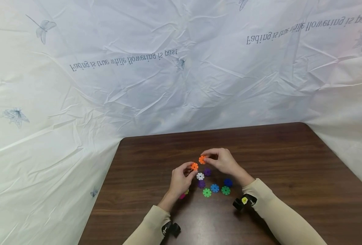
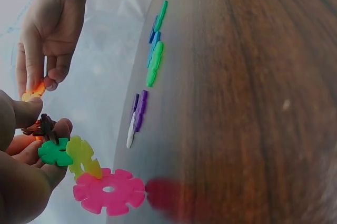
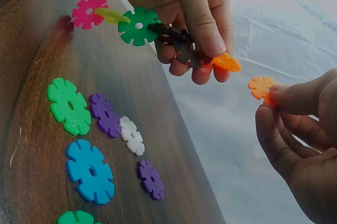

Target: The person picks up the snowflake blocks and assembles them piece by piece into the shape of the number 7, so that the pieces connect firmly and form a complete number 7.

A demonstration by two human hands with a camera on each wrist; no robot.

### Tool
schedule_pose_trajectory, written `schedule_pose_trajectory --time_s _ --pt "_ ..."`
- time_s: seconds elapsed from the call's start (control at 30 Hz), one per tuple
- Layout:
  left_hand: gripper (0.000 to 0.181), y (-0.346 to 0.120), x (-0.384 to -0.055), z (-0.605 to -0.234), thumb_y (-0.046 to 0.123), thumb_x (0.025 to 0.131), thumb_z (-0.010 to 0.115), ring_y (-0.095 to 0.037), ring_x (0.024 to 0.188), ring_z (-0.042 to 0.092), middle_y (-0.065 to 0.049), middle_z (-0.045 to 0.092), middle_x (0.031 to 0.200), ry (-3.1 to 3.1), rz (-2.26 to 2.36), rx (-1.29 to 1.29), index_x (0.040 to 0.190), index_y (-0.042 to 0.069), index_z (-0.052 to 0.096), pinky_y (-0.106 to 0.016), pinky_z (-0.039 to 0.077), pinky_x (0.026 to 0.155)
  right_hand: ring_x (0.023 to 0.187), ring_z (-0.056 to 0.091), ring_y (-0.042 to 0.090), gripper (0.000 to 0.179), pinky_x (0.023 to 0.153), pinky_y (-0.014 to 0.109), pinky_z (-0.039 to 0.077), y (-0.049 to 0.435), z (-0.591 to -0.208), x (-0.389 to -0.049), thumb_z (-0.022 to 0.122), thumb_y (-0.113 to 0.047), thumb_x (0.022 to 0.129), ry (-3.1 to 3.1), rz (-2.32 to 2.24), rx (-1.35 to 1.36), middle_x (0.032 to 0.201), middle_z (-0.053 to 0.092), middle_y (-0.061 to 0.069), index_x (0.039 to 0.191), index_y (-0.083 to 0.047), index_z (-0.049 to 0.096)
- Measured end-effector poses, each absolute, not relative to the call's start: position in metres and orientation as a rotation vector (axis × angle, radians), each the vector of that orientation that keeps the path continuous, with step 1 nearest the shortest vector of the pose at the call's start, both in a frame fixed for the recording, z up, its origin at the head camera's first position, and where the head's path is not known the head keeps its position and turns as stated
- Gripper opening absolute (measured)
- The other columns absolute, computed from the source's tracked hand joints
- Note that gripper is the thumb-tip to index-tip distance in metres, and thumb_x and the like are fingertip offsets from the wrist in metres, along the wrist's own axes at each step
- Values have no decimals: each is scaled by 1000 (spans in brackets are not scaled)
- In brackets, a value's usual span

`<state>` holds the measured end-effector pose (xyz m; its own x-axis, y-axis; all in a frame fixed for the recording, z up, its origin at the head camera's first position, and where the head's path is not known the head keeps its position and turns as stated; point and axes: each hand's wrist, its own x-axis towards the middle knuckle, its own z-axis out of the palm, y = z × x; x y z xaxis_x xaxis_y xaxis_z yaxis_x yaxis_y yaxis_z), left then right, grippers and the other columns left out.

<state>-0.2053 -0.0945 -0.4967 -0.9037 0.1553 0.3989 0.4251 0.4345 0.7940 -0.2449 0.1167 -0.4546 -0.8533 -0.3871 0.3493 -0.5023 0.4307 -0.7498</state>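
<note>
White sheet [image 1: 46,143] at far left, printed with flowers and lettering; it also backs the far edge of the brown table [image 1: 138,160]. Next, a beige left sleeve [image 1: 151,223] with a black wrist camera [image 1: 175,230]. The left hand [image 1: 180,178] pinches a chain of slotted discs between thumb and fingers, above the table. Chain order, from the near left end: pink disc [image 3: 82,15], yellow disc [image 2: 79,153], green chain disc [image 3: 129,29], dark pieces [image 3: 185,54] (count unclear), orange end disc [image 1: 194,166] at the fingertips. Cannot tell whether the pink end touches the wood.

Loose on the table: white disc [image 3: 128,130]; near purple disc [image 3: 101,109] just nearer; left green disc [image 3: 59,101]; far purple disc [image 3: 146,176], farther off to the right of the white; light blue disc [image 3: 80,166].

Right hand [image 1: 224,162], farther than these, pinches a separate orange disc [image 3: 258,84] by its edge; the two oranges are near, apart. Right green disc [image 1: 223,190] and dark blue disc [image 1: 228,182] lie nearer, below that wrist. Rightmost: the right sleeve [image 1: 279,211].
</note>
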Motion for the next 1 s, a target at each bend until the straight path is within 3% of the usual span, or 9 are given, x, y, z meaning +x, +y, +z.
schedule_pose_trajectory --time_s 0.23,0.53,0.83,1.0 --pt "30 -94 -205 -494 11 87 73 -15 83 68 -10 73 97 -2461 -1470 -499 115 2 68 -23 56 71 69 63 8 11 60 27 53 113 -454 -246 73 -13 87 -2516 1415 760 82 68 -4 97 -16 71" --pt "32 -94 -205 -493 14 88 72 -16 85 69 -10 73 99 -2478 -1489 -530 118 2 67 -22 56 72 69 65 14 9 60 28 55 111 -461 -251 71 -14 89 -2498 1492 762 86 70 -3 94 -21 73" --pt "32 -95 -205 -495 14 89 71 -16 85 69 -11 73 99 -2476 -1514 -558 118 2 67 -21 56 73 69 64 11 10 60 27 55 108 -462 -251 71 -13 89 -2483 1478 782 87 70 -3 92 -21 73" --pt "32 -95 -205 -494 13 89 71 -16 85 69 -11 72 99 -2468 -1519 -567 118 1 67 -22 56 72 70 66 18 10 60 27 55 107 -462 -251 70 -11 89 -2475 1494 791 86 70 -2 92 -21 73"
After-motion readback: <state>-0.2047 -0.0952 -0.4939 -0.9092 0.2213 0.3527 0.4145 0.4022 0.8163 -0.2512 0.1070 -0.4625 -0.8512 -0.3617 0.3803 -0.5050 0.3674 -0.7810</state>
